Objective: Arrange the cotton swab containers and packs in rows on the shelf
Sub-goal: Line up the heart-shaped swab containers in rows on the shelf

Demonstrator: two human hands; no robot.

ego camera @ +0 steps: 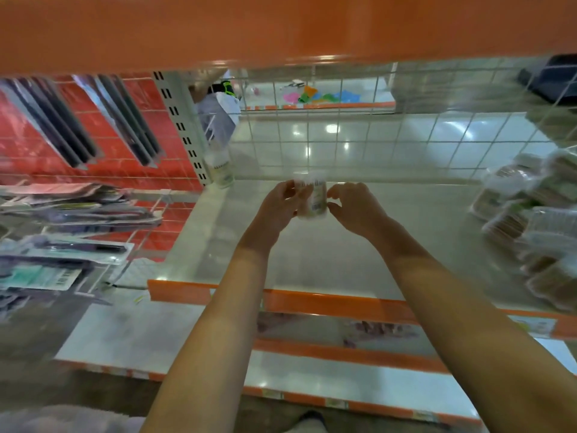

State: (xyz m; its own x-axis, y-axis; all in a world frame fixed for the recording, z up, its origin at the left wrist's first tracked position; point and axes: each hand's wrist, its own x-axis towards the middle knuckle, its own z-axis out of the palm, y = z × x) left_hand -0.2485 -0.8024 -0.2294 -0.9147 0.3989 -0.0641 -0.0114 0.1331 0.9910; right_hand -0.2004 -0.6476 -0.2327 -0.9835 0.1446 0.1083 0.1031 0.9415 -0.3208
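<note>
Both my arms reach over the white shelf (312,245) toward its back. Between my hands is a clear cylindrical cotton swab container (313,198), blurred. My left hand (278,204) grips its left side and my right hand (352,204) pinches its right side. Another clear container (220,167) stands at the shelf's back left corner beside the upright post. A heap of clear cotton swab packs (530,214) lies at the right end of the shelf.
A wire grid (343,142) backs the shelf, with an orange shelf (281,26) overhead. The shelf's front has an orange edge strip (312,303), and lower shelves lie beneath. Hanging packaged goods (62,229) fill the red panel on the left.
</note>
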